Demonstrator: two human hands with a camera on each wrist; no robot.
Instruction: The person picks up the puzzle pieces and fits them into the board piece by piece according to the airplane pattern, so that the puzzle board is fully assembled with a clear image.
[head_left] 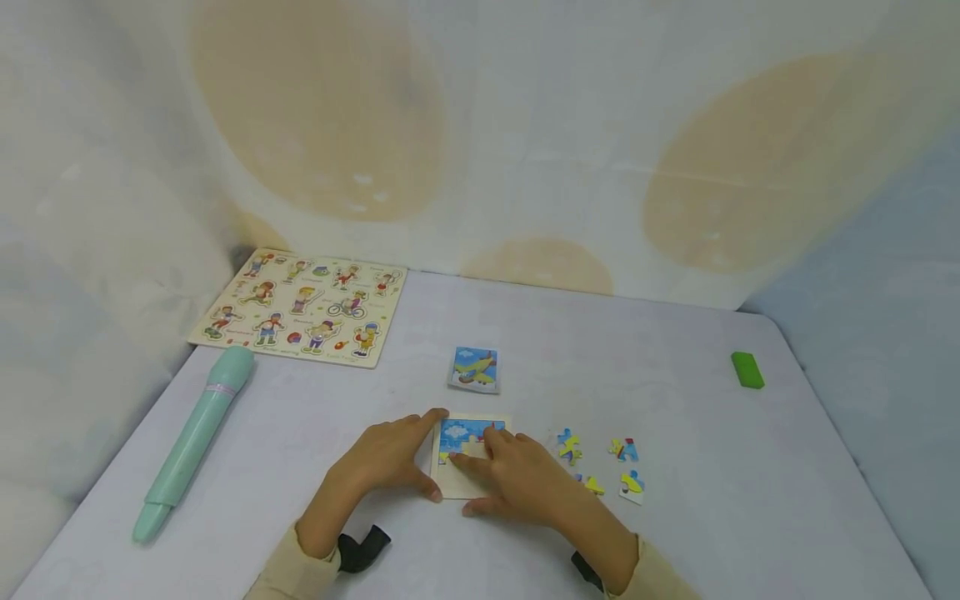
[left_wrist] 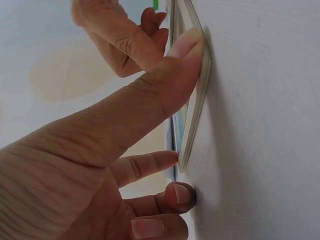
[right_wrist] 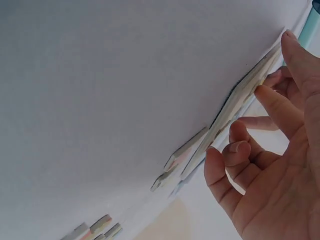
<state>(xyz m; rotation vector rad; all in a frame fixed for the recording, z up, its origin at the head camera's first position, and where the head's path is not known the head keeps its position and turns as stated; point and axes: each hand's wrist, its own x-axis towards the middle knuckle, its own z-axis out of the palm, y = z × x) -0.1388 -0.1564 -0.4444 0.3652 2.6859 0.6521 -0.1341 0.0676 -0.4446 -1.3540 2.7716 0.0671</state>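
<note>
A small square wooden puzzle board (head_left: 455,483) lies in front of the person, blue sky pieces filling its upper part and bare wood showing below. The left hand (head_left: 392,454) holds the board by its left side, thumb on the near corner and index finger at the far one; the left wrist view shows the thumb (left_wrist: 185,55) on the board's edge. Over the board's right part, the right hand (head_left: 525,479) presses an extended index finger on a yellow-and-blue puzzle piece (head_left: 444,457) at the left. Its other fingers are loosely bent.
Several loose puzzle pieces (head_left: 570,447) lie right of the board. Behind it is a small airplane picture card (head_left: 476,370). A larger sports-figure board (head_left: 300,308) and a mint-green tube-shaped object (head_left: 197,442) are at left; a green block (head_left: 747,369) is far right.
</note>
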